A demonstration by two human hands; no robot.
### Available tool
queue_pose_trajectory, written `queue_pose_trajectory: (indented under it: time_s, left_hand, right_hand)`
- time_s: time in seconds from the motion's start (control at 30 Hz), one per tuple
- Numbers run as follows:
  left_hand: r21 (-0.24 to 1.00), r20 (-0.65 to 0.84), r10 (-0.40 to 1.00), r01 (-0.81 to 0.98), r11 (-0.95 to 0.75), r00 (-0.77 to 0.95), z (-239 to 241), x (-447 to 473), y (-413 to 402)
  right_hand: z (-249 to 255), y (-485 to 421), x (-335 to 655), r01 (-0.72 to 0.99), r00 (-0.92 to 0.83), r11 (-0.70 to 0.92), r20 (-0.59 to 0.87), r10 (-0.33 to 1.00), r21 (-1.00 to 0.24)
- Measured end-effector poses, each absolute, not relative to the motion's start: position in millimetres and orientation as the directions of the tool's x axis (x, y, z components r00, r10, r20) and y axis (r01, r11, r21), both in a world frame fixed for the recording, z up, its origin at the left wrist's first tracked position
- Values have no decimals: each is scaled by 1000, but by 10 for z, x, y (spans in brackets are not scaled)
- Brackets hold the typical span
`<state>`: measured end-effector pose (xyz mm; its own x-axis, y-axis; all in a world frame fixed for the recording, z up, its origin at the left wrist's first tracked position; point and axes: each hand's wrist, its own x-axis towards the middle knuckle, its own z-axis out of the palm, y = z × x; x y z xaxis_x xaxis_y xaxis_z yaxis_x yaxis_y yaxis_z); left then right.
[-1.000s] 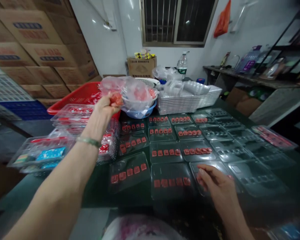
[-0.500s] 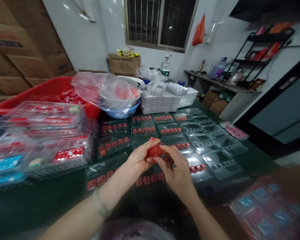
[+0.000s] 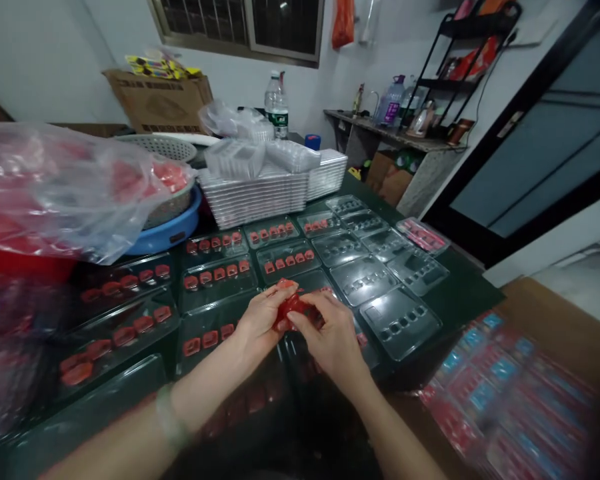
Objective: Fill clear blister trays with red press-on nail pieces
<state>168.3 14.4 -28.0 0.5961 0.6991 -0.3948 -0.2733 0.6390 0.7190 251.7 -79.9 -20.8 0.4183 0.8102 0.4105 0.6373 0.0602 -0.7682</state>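
My left hand [image 3: 263, 320] and my right hand [image 3: 330, 337] meet above the dark table, both closed on a small clump of red pieces [image 3: 289, 308]. The left fingers cup the clump from the left. The right fingertips pinch at it from the right. Under the hands lie clear plastic blister trays [image 3: 217, 279], several with a row of red pieces in their pockets. The trays to the right [image 3: 399, 321] have bare pockets. A green bangle [image 3: 166, 419] circles my left wrist.
A clear bag of red pieces [image 3: 55, 190] sits in a blue basin [image 3: 173, 230] at the left. Stacked white trays [image 3: 260, 193] stand behind the rows. A water bottle [image 3: 276, 107] and a cardboard box [image 3: 157, 100] are at the back. Red and blue packed cards [image 3: 505, 387] lie at the right.
My left hand came back from the bag with red pieces and joined my right hand over the trays. The view has swung to the right.
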Motion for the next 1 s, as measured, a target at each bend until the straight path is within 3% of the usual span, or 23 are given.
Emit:
queue_pose_trajectory:
  time_s: [0.3, 0.5, 0.7, 0.9, 1.0]
  left_hand:
    - [685, -449, 641, -221, 695, 623, -301, 1727, 85]
    - [739, -406, 698, -238, 630, 589, -224, 1611, -14]
    - [794, -358, 754, -246, 556, 550, -250, 1438, -17]
    - [732, -403, 667, -217, 646, 627, -286, 1305, 55]
    - [689, -404, 595, -197, 697, 695, -322, 1250, 74]
  right_hand:
    - [-273, -876, 2606, 488, 451, 73, 323, 832, -870]
    - [-289, -933, 2412, 578, 485, 11, 354, 799, -816]
    - [-329, -865, 2324, 468, 461, 12, 255, 850, -884]
    - [-372, -820, 2346, 254, 471, 30, 151, 869, -967]
    - [-363, -805, 2368, 261, 512, 27, 162, 844, -965]
